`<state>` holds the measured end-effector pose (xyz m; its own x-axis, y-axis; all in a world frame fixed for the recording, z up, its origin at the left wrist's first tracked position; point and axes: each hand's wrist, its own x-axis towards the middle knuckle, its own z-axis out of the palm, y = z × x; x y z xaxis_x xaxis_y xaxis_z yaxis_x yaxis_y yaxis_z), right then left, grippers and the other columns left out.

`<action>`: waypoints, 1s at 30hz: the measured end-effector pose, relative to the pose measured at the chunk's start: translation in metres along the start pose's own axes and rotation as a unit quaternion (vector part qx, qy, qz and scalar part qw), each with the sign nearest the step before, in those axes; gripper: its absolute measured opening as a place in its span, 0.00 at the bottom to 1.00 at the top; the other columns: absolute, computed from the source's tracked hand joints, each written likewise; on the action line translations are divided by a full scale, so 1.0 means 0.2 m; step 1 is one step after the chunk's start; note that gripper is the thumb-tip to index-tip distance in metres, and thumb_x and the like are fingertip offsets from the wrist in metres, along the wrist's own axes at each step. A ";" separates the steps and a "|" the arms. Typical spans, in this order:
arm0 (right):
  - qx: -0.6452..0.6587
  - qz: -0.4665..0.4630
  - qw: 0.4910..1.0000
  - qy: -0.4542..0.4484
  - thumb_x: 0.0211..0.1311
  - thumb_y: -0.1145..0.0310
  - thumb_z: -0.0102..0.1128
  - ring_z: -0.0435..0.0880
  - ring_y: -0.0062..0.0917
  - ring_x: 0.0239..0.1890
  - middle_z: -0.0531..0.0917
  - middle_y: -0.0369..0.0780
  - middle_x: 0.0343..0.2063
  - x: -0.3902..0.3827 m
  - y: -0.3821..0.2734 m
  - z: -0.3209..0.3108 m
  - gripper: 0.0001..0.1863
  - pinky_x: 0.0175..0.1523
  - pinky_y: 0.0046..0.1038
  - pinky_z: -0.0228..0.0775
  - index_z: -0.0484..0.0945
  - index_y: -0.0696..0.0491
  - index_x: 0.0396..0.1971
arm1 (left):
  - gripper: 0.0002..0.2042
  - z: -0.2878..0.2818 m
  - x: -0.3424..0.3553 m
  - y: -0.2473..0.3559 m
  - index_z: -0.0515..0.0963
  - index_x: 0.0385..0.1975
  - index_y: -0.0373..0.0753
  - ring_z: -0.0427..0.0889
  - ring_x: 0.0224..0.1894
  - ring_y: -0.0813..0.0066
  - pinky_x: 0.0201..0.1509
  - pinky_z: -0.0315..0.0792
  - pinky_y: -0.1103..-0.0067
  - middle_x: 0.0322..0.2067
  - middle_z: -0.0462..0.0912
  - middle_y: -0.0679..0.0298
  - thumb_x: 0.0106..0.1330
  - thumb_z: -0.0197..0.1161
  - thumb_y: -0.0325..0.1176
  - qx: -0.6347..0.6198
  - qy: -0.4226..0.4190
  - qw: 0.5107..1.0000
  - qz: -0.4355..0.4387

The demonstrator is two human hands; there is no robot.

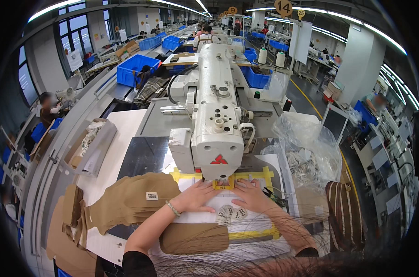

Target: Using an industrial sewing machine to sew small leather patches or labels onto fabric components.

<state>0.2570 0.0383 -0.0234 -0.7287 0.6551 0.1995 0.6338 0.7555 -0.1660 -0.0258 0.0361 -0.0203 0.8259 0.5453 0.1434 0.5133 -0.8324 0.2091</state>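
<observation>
Fabric, a white piece (209, 203), lies flat on the counter (126, 134) just near of the sewing machine (217, 106), its far edge tucked up to a small yellow guide (223, 185) under the machine's head. Both hands press down on it. The left hand (196, 196) lies flat with fingers spread and pointing far, toward the guide, fingertips touching the guide's left side; a bracelet (173, 208) sits on that wrist. The right hand (250, 193) mirrors it, also flat and spread, fingertips at the guide's right side. Neither hand grips anything; they only hold the fabric down, about equally near the needle area, which lies straight ahead and between them.

The fabric's long axis runs left to right, across the forearms. Yellow tape (265, 175) marks a frame on the counter around the work spot. Just near of the hands lie a few small round labels (230, 213), and nearer still a brown rounded piece (193, 237).

To the left, a stack of brown cut pieces (135, 198) touches the left forearm's side, so room there is tight. To the right, a crumpled clear plastic bag (306, 147) of parts stands near, with a striped bag (341, 212) beyond the counter edge. Far is blocked by the machine body; the free room lies toward the person.
</observation>
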 end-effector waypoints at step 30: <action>0.001 -0.013 0.998 -0.064 0.65 0.49 0.52 0.63 0.31 0.65 0.74 0.40 0.56 0.03 0.01 -0.03 0.24 0.59 0.56 0.53 0.71 0.46 0.55 | 0.38 0.02 0.01 0.00 0.62 0.65 0.37 0.56 0.68 0.52 0.69 0.52 0.63 0.61 0.66 0.50 0.63 0.54 0.60 -0.004 0.013 1.000 0.001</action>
<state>0.2553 0.0428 -0.0170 -0.7715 0.6313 0.0791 0.6145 0.7715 -0.1646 -0.0235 0.0375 -0.0250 0.8202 0.5465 0.1692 0.5098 -0.8324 0.2172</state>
